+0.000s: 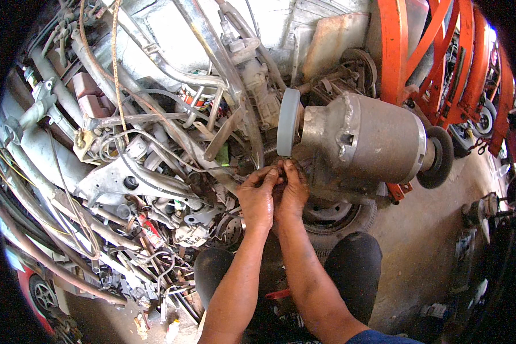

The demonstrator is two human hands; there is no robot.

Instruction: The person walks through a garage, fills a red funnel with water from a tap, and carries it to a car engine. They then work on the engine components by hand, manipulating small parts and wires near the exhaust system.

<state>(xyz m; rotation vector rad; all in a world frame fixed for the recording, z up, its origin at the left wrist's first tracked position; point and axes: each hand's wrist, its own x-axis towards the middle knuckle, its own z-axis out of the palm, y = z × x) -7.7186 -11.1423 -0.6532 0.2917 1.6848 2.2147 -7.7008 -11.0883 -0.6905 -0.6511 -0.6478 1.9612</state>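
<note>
A bench grinder with a rusty brown motor housing (378, 137) stands in front of me. On its left end is a grey grinding wheel (288, 122), and a dark round wheel (436, 156) sits on its right end. Just under the grey wheel my left hand (258, 195) and my right hand (293, 191) are side by side, fingers pinched close together. What they hold is small and mostly hidden by the fingers. The fingertips are close to the wheel's lower edge; I cannot tell whether the held piece touches it.
A heap of metal parts, pipes and cables (137, 178) fills the left side. Orange metal frames (393, 51) stand at the upper right. Below the grinder lies a tyre with a rim (332, 215). A red car (31, 292) shows at the lower left.
</note>
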